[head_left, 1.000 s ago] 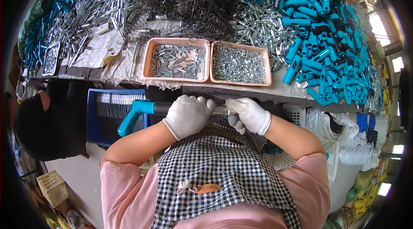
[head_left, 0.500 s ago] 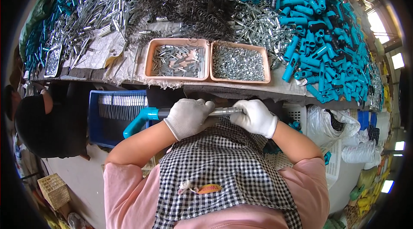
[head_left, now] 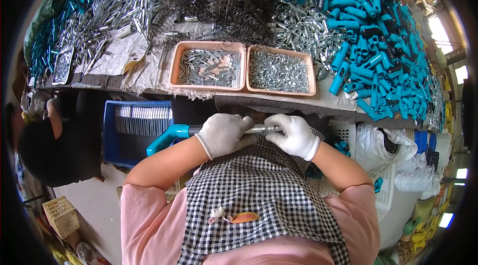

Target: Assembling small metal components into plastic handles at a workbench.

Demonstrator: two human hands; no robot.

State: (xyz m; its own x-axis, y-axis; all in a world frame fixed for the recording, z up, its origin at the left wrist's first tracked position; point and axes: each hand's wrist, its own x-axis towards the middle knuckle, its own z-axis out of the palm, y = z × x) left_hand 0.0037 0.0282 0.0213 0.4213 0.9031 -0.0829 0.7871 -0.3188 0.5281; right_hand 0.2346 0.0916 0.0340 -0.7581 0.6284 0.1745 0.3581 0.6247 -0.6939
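A long tool with a bent teal handle point(head_left: 167, 138), a dark section and a metal tube lies level across my front, its handle pointing left. My left hand point(head_left: 225, 134), in a white knitted glove, wraps round the middle of it. At the other end, my gloved right hand point(head_left: 294, 136) closes its fingers on the ribbed metal tip point(head_left: 269, 128). The fingertips partly hide that tip. Beyond my hands, on the bench edge, stand a peach tray of short metal pins point(head_left: 209, 66) and a peach tray of small metal pieces point(head_left: 279, 70).
Heaps of metal rods point(head_left: 119, 3), dark coil springs point(head_left: 219, 1) and teal handles point(head_left: 368, 51) cover the bench. Left below it, a blue crate point(head_left: 114, 150) holds a row of metal parts. A person in black point(head_left: 55, 145) sits at far left. A white sack point(head_left: 378, 148) stands right.
The view has shifted slightly. My right hand has turned a little on the metal tip, its fingers now more spread along it. My left hand keeps its hold on the tool.
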